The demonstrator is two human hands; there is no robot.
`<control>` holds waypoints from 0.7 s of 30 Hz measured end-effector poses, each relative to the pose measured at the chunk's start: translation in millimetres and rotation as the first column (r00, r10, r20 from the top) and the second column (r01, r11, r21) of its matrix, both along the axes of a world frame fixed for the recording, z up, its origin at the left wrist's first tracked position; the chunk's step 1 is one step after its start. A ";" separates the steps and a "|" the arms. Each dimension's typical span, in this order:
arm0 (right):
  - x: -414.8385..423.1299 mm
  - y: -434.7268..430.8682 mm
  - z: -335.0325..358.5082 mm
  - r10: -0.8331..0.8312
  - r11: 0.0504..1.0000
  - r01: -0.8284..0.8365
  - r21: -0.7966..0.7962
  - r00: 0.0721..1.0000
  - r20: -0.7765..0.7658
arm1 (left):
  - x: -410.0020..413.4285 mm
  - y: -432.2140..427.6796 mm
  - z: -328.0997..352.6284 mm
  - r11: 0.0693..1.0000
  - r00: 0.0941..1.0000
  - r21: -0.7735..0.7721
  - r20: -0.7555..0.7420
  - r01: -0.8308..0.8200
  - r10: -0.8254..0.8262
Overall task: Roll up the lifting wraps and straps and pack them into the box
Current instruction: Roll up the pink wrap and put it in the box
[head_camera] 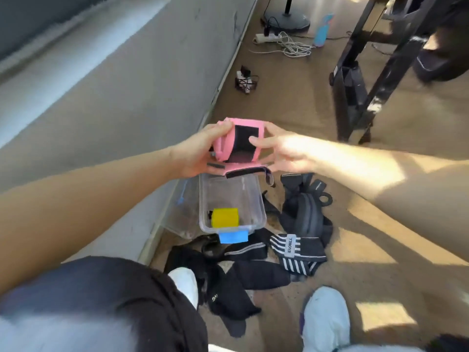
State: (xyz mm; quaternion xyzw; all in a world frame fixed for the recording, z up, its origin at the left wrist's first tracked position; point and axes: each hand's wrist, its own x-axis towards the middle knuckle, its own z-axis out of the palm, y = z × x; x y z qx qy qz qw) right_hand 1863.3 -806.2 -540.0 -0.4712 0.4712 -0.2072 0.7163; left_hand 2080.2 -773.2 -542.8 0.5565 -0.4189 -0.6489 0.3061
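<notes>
Pink elastic wrist wrap (227, 148), half rolled, is up in the air between both hands, right above the far end of the clear plastic box (256, 199). The left hand (198, 153) has its fingers curled round the rolled side. The right hand (286, 153) pinches the other side, with its thumb on the black hook-and-loop patch and its fingers behind. A loose tail of the wrap hangs down over the box's rim.

Down in the box sits one yellow roll (225, 217), at the near end by the blue latch (233, 236). The box stands on tan carpet (368, 224), just beside the grey wall (121, 102), and a clear lid (177, 214) leans between the two.

Black straps (304, 214) lie heaped on the carpet right of the box, and a black-and-white striped wrap (297, 252) lies nearer the person's white shoes (324, 321). Sunlight falls in patches across the floor.

Farther along the wall there is a white power strip (266, 37) with tangled white cable (294, 47), a round black stand base (286, 21) and a blue bottle (321, 31). Black frame legs (368, 72) stand to the right.
</notes>
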 end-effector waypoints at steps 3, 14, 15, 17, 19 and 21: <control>8.9 -20.8 -50.1 -0.003 0.995 -0.010 0.103 0.992 0.126 | 5.2 -16.6 -44.3 0.998 0.998 0.044 -0.047 -0.036 0.038; 40.5 -57.1 -128.9 -0.061 0.968 0.036 0.248 0.994 0.094 | 29.2 -34.5 -135.4 0.973 0.991 -0.227 0.115 -0.040 0.068; 41.2 -58.0 -129.4 -0.020 0.971 -0.006 0.241 0.994 0.105 | 31.4 -31.0 -138.7 0.956 0.989 -0.294 0.139 -0.012 0.055; 42.5 -58.9 -127.8 0.051 0.969 -0.078 0.236 0.992 0.118 | 33.6 -22.8 -142.7 0.913 0.981 -0.407 0.185 0.025 0.056; 43.4 -56.7 -130.4 0.074 0.963 -0.100 0.249 0.991 0.114 | 36.0 -15.8 -148.8 0.865 0.968 -0.497 0.241 0.062 0.069; 47.4 -53.2 -138.2 0.081 0.972 -0.091 0.216 0.995 0.057 | 41.0 -12.3 -156.7 0.821 0.946 -0.554 0.320 0.137 0.057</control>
